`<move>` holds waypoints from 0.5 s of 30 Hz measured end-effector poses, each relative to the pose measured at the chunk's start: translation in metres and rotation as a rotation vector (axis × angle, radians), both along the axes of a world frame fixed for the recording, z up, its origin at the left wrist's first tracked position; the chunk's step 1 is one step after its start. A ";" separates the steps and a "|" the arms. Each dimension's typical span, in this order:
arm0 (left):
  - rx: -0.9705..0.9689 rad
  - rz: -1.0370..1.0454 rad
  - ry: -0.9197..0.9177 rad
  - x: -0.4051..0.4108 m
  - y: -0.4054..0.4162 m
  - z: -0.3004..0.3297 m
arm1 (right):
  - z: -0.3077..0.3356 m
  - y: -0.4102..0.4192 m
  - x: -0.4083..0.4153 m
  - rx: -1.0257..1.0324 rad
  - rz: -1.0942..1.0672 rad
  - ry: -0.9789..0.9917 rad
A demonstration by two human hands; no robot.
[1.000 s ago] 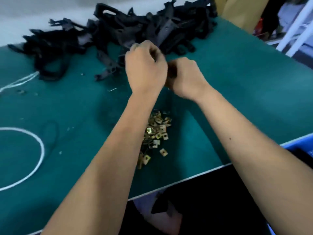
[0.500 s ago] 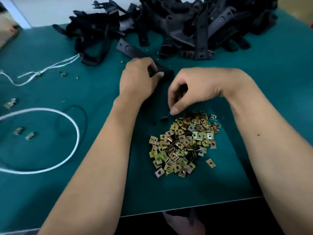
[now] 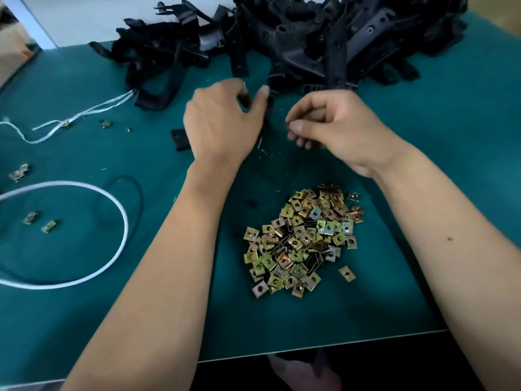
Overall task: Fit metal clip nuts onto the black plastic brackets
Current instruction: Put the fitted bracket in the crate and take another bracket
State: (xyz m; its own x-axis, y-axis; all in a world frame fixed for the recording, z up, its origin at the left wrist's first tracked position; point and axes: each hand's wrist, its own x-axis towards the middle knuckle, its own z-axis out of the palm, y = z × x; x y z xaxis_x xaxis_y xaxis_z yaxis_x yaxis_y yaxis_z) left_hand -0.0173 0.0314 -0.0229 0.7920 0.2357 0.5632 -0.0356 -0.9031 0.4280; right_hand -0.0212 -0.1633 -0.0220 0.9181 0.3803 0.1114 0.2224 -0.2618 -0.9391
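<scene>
At the far left edge of the frame, two clip nuts (image 3: 19, 172) lie together on the green table mat (image 3: 465, 165), and lower down two more stray nuts (image 3: 41, 222) sit inside the curve of a white cord loop (image 3: 112, 258). A thin dark ring (image 3: 135, 190) overlaps that loop's upper right. Above, a white string (image 3: 84, 115) runs from the left edge toward the upper middle, with three small nuts (image 3: 106, 124) scattered just beside it.

Across the top of the frame sprawls a heap of black plastic brackets (image 3: 296, 43), too tangled to count. One bracket (image 3: 180, 139) lies flat left of centre, its far end hidden under the left hand (image 3: 222, 125). That hand is curled, thumb and forefinger closed around the bracket's upper end near the heap; the blur hides the exact contact.

Just right of it, the right hand (image 3: 335, 128) has its fingers curled inward, thumb pressed against the fingertips as if pinching something small; whether a nut sits there I cannot tell. The two hands are near each other but apart.

Below them, between the forearms at lower centre, lies the pile of yellowish metal clip nuts (image 3: 301, 244), far too many to count, with one nut (image 3: 346, 273) lying loose at the pile's lower right.
</scene>
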 end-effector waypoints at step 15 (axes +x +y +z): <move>0.028 -0.102 0.251 0.004 0.002 -0.017 | -0.013 0.009 0.002 0.247 -0.198 0.053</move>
State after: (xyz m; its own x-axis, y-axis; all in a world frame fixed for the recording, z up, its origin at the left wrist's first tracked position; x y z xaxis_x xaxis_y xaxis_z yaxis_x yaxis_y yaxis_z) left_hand -0.0134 0.0332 -0.0398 0.9265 0.1348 0.3514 -0.0227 -0.9119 0.4097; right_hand -0.0187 -0.1544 -0.0348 0.9786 0.1611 0.1281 0.1389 -0.0573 -0.9886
